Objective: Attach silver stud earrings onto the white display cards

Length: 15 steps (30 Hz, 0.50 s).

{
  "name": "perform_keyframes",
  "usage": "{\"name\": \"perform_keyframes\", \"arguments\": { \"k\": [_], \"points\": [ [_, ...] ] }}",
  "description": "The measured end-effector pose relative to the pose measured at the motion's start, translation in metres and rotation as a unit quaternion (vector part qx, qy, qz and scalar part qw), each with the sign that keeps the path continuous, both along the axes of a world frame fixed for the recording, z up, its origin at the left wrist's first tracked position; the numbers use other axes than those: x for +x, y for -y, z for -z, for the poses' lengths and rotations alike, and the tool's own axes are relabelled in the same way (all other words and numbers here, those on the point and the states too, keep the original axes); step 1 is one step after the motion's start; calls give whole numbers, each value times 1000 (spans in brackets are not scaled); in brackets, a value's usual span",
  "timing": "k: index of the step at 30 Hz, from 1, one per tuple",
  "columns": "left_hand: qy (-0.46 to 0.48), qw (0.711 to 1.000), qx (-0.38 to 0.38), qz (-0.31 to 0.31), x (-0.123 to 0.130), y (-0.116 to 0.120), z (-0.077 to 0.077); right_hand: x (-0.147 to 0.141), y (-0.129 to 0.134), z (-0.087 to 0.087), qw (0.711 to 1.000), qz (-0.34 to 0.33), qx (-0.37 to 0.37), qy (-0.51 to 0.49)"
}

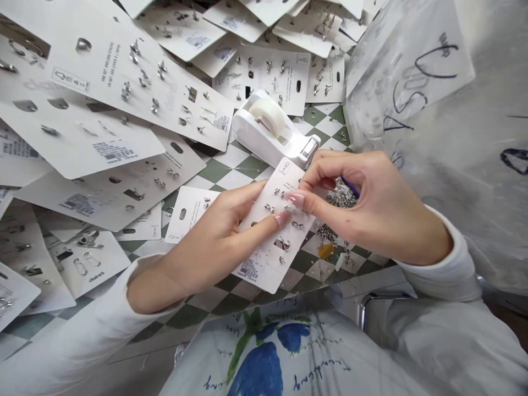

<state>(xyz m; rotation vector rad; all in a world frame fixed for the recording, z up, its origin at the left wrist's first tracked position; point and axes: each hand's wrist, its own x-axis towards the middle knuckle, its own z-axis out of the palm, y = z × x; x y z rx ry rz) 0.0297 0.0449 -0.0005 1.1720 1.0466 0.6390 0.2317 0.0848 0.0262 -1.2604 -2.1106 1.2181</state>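
White earring card (268,231) right in the middle here, held up over the desk between both hands, its long axis running from the hanging-hole end up by the tape down to the barcode end near the person's lap. The left hand (214,242) has it firmly, thumb and forefinger stretched across the front face, the other fingers tucked out of sight behind. The right hand (367,209) comes in from the other side, thumb and forefinger pinched almost shut at the card's right edge; exactly what those tips have hold of, I can't tell. Just past that hand sits a heap of silver earrings (340,195) with a purple strip (350,186) against it. A white tape dispenser (268,126) stands just above the card's top end, nearly touching. Green-and-white checkered desk mat (235,170) shows around the card, hemmed by overlapping earring cards (103,110) to the left and top and a marker-scrawled plastic sheet (408,71) to the right.
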Motion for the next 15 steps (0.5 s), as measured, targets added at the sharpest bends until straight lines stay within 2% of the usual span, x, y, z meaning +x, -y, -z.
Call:
{"name": "perform_keyframes", "arguments": {
  "k": [8, 15],
  "points": [
    [-16, 999, 27, 11, 2, 1, -1, -3, 1, 6, 999, 15, 34, -17],
    [-10, 999, 24, 30, -2, -2, -1, 2, -6, 9, 998, -39, 45, -5]
  ]
}}
